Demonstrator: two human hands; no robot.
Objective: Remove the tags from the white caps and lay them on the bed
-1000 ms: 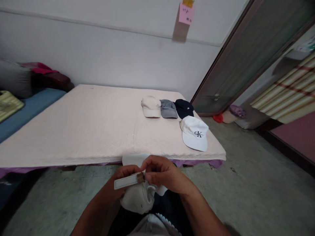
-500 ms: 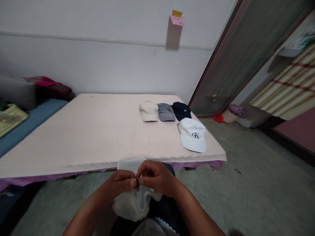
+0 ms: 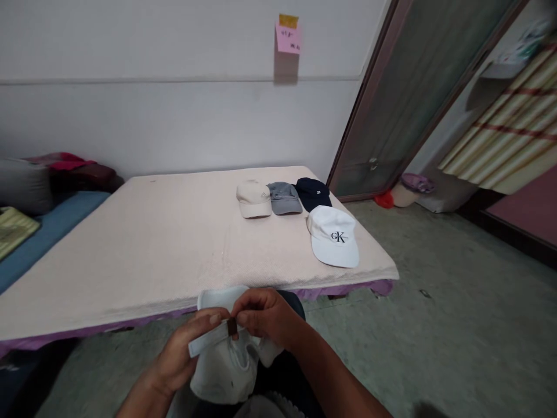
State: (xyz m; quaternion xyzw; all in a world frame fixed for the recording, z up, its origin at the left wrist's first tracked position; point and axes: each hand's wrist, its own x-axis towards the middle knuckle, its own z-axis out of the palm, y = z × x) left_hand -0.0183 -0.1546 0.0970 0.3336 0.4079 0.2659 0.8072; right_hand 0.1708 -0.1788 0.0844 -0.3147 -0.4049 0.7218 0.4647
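By the left hand (image 3: 179,347), a white fabric cap (image 3: 220,380) was held at its strap (image 3: 204,341) before the near edge of the pale cloth-covered bed (image 3: 152,249); fingertips were pinched at the brown loop (image 3: 232,327) by the right hand (image 3: 266,316). Light, floppy handling was judged likely, the stiffer brim (image 3: 217,298) best gripped.

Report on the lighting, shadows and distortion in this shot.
Head view: dim light, no strong glare; a shadow falls on the wall below the pink note, whose writing is too small to read. Head view: the held cap looks duller than the white cap on the bed. Head view: the curtain slants, perhaps from lens distortion.
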